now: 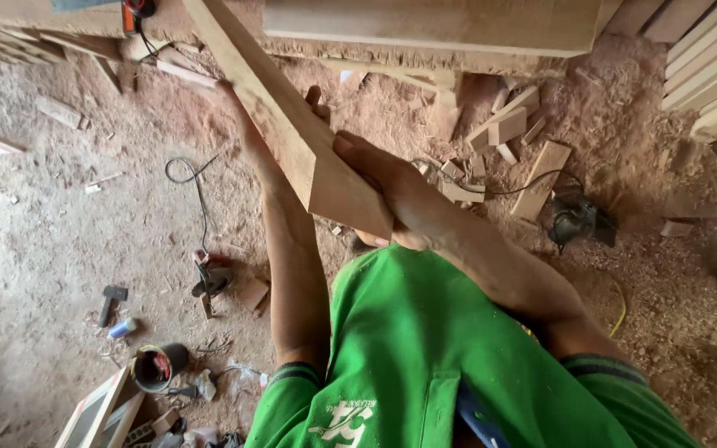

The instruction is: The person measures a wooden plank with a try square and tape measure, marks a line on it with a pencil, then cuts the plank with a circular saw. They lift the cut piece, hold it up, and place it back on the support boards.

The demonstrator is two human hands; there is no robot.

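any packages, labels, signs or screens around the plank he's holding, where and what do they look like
No signs or screens.
Small can: lying on the dirt floor at lower left, a cylinder with a blue and white wrapper.
Shirt print: white marks on the green shirt front, bottom centre.
The plank in both hands bears no label.

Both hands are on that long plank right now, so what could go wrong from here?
1. The long pale wooden plank is gripped only near its lower end by the left hand and right hand; its far end may swing into the wooden workbench.
2. The black cable and offcut wooden blocks on the sawdust floor could trip the person.
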